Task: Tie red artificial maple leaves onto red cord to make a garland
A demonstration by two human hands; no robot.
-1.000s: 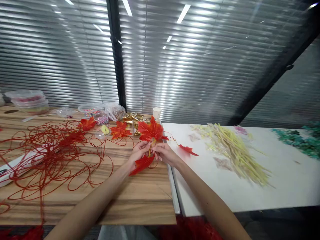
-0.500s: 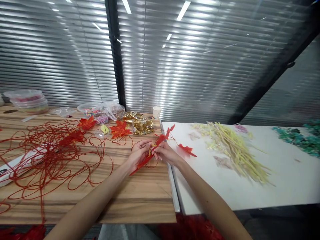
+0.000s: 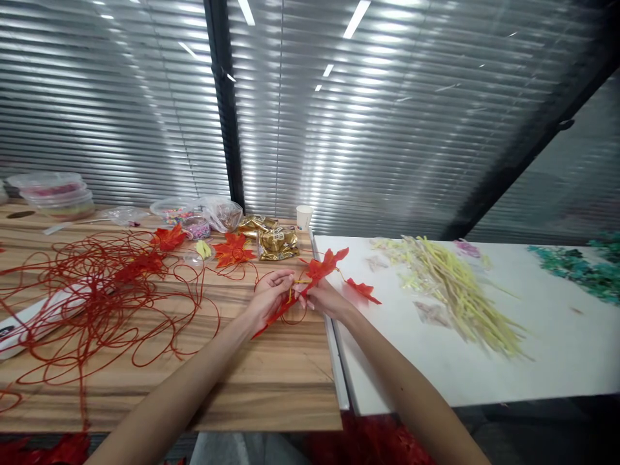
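Observation:
Near the right edge of the wooden table, my left hand (image 3: 271,297) pinches a red artificial maple leaf (image 3: 267,327) whose tip hangs below the fingers. My right hand (image 3: 325,299) is closed beside it, its fingers on a second orange-red maple leaf (image 3: 325,265) that stands up between the hands. A short yellow stem (image 3: 303,281) runs between the two sets of fingertips. Fingers hide the exact point where stem and leaf meet. Red cord loops under the hands. Another red leaf (image 3: 363,290) lies on the white table just right of my right hand.
Tangled red cord (image 3: 106,278) spreads over the left of the wooden table (image 3: 271,400). Gold packets (image 3: 278,243), a paper cup (image 3: 304,218) and plastic tubs (image 3: 55,194) stand along the back. Yellow strips (image 3: 450,290) and green foliage (image 3: 576,268) lie on the white table (image 3: 411,361).
The upper leaf has turned and shifted slightly right, showing more of its face, with more yellow stem visible between my hands. My left hand has barely moved.

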